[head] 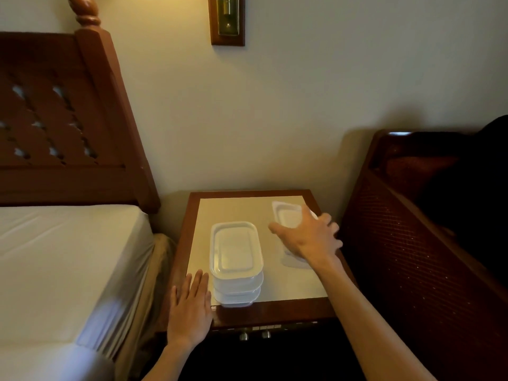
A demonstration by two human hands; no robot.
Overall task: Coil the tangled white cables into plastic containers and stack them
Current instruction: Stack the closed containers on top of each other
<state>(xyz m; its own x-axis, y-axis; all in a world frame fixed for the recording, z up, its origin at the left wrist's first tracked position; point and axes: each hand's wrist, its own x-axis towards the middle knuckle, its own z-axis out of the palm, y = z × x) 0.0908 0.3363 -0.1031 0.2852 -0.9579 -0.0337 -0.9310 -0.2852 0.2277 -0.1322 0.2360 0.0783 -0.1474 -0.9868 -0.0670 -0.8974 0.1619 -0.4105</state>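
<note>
A wooden nightstand (275,312) with a pale inset top stands between a bed (68,257) at 9 o'clock and a dark woven chair (412,243) at 3 o'clock. On the front left part of the top stands a stack of containers (236,265), white plastic, lidded, three tiers visible, the lowest one reaching the front edge of the pale inset. The left hand (189,306) lies flat at 7 o'clock of the stack, fingers straight and together, holding nothing, its fingertips close against the stack's lower left side; contact cannot be confirmed. The right hand (305,237) is at 3 o'clock of the stack, over a separate container (286,215) near the right rear of the top. Its fingers are spread and curved over that container's near end; whether they actually grip it cannot be determined, as the hand covers the contact area. A pale blurred shape shows below the wrist on the tabletop; its nature cannot be determined. No cable can be made out through the lids. A brass wall lamp mount (227,20) is fixed at 12 o'clock.
</note>
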